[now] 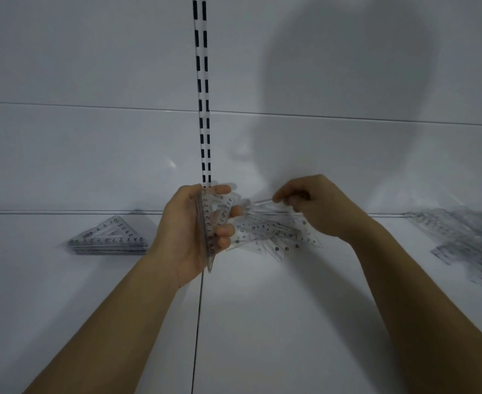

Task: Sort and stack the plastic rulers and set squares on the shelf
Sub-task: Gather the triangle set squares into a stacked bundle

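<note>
A bundle of clear set squares (210,223) is gripped on edge by the left hand (190,234), fingers curled round it. At 3 o'clock from it, one piece of a loose pile (273,237) on the white shelf (262,322) is pinched by the right hand (316,207). A neat stack (109,237) lies at 9 o'clock, and blurred rulers (467,240) lie far at 3 o'clock.

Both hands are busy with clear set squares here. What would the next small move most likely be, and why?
Probably the right hand draws one set square out of the loose pile and adds it to the bundle that the left hand grips upright. Its fingers already pinch a clear edge there, and a finished stack lies on the shelf at left.
</note>
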Demonstrator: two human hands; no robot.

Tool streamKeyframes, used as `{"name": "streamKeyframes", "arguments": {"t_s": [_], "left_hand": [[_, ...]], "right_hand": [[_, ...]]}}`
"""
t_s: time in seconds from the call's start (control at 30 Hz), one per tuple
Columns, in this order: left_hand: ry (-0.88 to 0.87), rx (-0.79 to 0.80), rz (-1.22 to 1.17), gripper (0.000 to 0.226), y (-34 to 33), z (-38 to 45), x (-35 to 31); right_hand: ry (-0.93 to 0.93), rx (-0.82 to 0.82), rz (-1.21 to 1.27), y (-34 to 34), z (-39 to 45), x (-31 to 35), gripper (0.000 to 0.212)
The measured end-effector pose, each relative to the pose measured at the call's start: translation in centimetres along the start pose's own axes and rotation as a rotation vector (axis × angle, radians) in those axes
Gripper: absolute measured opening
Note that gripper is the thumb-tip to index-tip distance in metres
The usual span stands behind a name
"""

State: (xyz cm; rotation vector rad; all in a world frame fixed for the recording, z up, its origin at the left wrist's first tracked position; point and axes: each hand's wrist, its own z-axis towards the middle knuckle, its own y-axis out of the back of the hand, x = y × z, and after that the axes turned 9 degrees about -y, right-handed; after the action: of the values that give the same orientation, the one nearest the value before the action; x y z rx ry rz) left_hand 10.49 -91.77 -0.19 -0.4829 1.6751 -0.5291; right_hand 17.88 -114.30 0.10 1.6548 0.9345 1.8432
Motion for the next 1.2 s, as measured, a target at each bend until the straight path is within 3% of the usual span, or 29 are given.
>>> {"name": "streamKeyframes", "arguments": {"t_s": [0.1, 0.17, 0.23, 0.37, 0.47, 0.57, 0.67, 0.7, 0.77, 0.83, 0.9, 1.1, 1.2], "left_hand": [[0.005, -0.001, -0.007, 0.033, 0.0, 0.1, 0.1], [0.021, 0.007, -0.007, 0.038, -0.2, 0.2, 0.4], [0.052, 0.043, 0.049, 0.045, -0.6, 0.0, 0.7], [0.15, 0.117, 0.226, 0.046, -1.3, -0.7, 1.1], [0.213, 0.147, 0.208, 0.048, -1.1, -0.6, 1.5], [0.191, 0.154, 0.175, 0.041, -0.9, -0.2, 1.9], [0.1, 0.177, 0.172, 0.034, -1.0, -0.2, 1.8], [0.075, 0.16, 0.163, 0.033, -1.0, -0.2, 1.7], [0.036, 0.095, 0.137, 0.03, -0.9, -0.1, 1.4], [-0.001, 0.042, 0.11, 0.028, -0.6, 0.0, 1.0], [-0.014, 0.017, 0.068, 0.03, -0.5, 0.1, 0.7], [0.009, 0.018, -0.019, 0.029, -0.4, 0.1, 0.3], [0.017, 0.015, -0.04, 0.028, -0.2, 0.2, 0.3]], "right_hand": [[0.029, -0.029, 0.362, 1.1, 0.0, 0.1, 0.047], [0.124, 0.059, 0.608, 1.4, -0.4, 0.4, 0.041], [0.243, 0.15, 0.664, 1.2, -1.0, 1.1, 0.034], [0.403, 0.171, 0.459, -0.5, -2.2, 2.9, 0.021], [0.43, -0.032, 0.173, -2.4, -2.1, 3.1, 0.025], [0.391, -0.183, 0.04, -3.3, -1.7, 2.7, 0.039], [0.287, -0.309, 0.09, -2.4, -1.2, 2.4, 0.023], [0.24, -0.303, 0.083, -1.9, -1.0, 2.1, 0.018], [0.151, -0.128, -0.066, -1.0, -0.4, 0.8, 0.018], [0.084, 0.1, -0.295, -1.0, -0.1, -0.1, 0.028], [0.042, 0.183, -0.4, -1.5, -0.1, -0.4, 0.036], [0.067, 0.084, -0.343, -1.6, 0.0, -0.4, 0.01], [0.07, 0.015, -0.298, -1.5, 0.2, -0.3, 0.023]]}}
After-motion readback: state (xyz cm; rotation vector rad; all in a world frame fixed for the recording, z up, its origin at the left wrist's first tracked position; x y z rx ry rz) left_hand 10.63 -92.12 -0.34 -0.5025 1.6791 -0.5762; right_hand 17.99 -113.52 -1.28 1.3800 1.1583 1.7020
